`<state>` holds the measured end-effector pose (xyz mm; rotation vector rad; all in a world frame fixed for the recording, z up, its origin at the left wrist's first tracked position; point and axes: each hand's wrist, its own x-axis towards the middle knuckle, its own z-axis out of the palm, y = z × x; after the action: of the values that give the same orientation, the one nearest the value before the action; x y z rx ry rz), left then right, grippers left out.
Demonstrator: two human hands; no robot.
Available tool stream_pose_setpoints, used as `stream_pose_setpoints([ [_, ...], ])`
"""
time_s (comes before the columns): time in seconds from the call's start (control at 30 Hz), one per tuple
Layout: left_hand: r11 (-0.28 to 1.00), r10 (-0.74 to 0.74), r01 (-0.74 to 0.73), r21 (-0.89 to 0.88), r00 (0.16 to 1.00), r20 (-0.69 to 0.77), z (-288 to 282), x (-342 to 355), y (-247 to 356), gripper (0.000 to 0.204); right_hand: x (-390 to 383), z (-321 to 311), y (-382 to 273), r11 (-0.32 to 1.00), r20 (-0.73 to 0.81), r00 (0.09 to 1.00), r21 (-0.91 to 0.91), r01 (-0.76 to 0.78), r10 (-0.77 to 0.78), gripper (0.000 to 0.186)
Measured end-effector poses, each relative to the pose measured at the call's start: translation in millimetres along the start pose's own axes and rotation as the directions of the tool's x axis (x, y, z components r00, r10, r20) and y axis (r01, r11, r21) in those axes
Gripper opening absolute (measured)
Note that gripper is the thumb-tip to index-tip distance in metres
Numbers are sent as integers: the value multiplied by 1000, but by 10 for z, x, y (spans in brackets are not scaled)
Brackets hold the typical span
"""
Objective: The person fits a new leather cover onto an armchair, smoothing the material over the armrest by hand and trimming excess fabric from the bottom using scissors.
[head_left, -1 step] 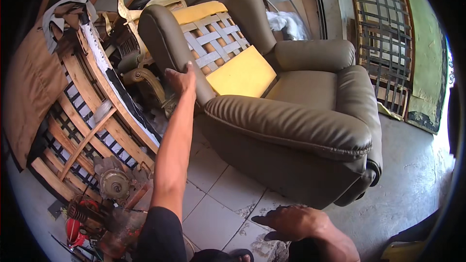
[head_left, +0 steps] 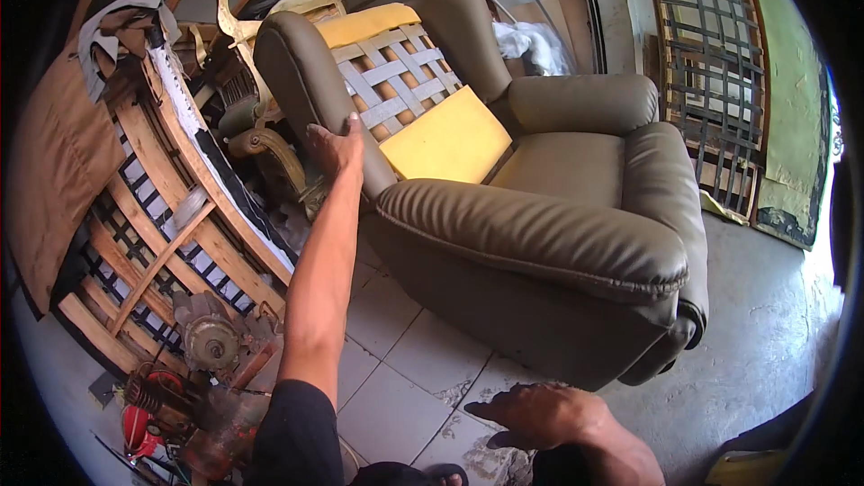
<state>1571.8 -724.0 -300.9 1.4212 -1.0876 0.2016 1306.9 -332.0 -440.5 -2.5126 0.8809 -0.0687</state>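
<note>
The workpiece is a taupe-brown, leather-like upholstered armchair [head_left: 540, 234], located at the centre of my view on the floor. Its near armrest is a thick, rounded roll, gathered into soft wrinkles and edged with a stitched seam; the seat [head_left: 567, 162] is smooth and faintly glossy. The inner backrest is uncovered, exposing flat grey woven webbing straps [head_left: 382, 103] crossed in an open lattice. A rectangular yellow foam panel [head_left: 447, 135] leans at the lower backrest; a yellow foam strip [head_left: 369, 25] lies along the top.

My left hand [head_left: 340, 153] contacts the outer side of the backrest, thumb extended. Its other fingers are partly hidden, so I cannot tell whether they grip the edge. My right hand [head_left: 535, 412] is positioned beside the chair's base, above pale square floor tiles [head_left: 396, 396] with worn patches; its fingers are extended and hold nothing.

Adjacent items, left: a bare wooden slatted frame [head_left: 225, 252] with black straps, and a rust-brown metal machine [head_left: 216, 427] with a round housing. Right: an upright wooden frame [head_left: 756, 81] with a black strap grid, beside a scuffed green panel [head_left: 796, 117].
</note>
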Motion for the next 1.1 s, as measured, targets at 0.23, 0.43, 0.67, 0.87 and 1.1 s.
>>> stream_pose_setpoints([
  [0.23,988,-18,-9,-155,984,-175,132,106,-368,81,-230,209,262,998,-12,1000,62,-9,10,58],
  [0.43,991,-42,62,122,987,-156,-41,-67,-197,77,-228,-133,480,985,99,995,168,-34,17,60],
  [0.67,987,7,12,162,994,-111,-155,-24,-178,74,-65,-52,662,954,40,991,278,114,-130,59],
  [0.87,952,-11,-8,-306,998,-58,-199,132,-415,61,97,244,783,938,-13,976,275,212,-217,62],
  [1.1,822,-102,105,-559,994,36,-103,152,-378,52,81,-24,840,940,58,985,313,136,-161,61],
])
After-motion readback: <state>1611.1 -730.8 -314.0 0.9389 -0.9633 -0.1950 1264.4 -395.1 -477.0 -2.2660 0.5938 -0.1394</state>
